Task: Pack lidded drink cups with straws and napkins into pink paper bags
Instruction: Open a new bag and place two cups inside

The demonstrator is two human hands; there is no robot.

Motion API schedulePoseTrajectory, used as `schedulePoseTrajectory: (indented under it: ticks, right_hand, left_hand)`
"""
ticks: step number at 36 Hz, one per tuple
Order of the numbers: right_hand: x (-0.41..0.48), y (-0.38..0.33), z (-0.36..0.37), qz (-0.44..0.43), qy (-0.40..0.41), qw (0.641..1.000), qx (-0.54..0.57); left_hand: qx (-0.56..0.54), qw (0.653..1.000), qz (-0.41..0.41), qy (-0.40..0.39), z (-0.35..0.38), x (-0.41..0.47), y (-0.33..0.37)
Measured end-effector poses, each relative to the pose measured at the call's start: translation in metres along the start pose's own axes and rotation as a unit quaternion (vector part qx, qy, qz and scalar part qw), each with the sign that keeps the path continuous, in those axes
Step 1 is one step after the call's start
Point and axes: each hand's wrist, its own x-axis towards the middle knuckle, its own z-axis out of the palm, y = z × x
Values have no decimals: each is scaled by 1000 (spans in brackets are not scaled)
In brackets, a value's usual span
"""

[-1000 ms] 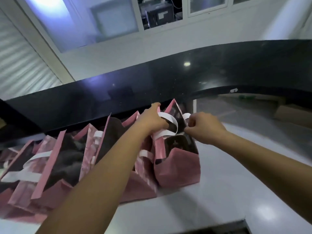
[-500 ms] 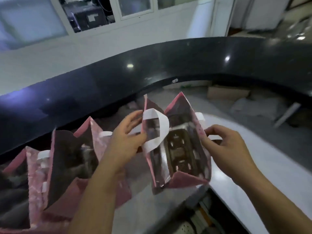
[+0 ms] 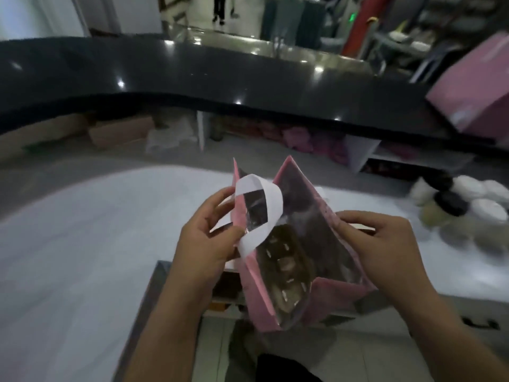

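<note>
— Whereabouts of the pink paper bag?
— Off the desk, held upright just at its near edge. Mouth wide open and facing up, one hand on each side wall

— State of the left hand?
— Pinching the bag's left wall right beside the white handle. Thumb against the base of that handle, fingers bent round the outer side of the wall. Closed on the paper, nothing else in it

— And the right hand?
— Curled over the top of the right wall, fingers hooked along the rim. Gripping the bag. Hard to tell whether the second handle sits under them

— Inside the bag?
— A brown cardboard insert with small pale slots, lying along the bottom

— Rest of the desk?
— Cluster of lidded cups at the right edge, well apart from the bag. One dark lid in front, pale lids around it, too blurred to count

— Beyond the far edge?
— Raised black ledge curving across, with a pink box at its right end. Cardboard boxes on the floor beneath the ledge, towards the left
</note>
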Motion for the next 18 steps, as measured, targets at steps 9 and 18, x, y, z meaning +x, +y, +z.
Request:
schedulePoseTrajectory:
  ticks: [9, 18]
  right_hand:
    - [26, 70, -86, 32, 107, 992, 53]
    - [96, 166, -173, 76, 123, 983, 115]
  left_hand:
    - [38, 996, -3, -78, 111, 26, -17]
    - [100, 990, -17, -102, 252, 85, -35]
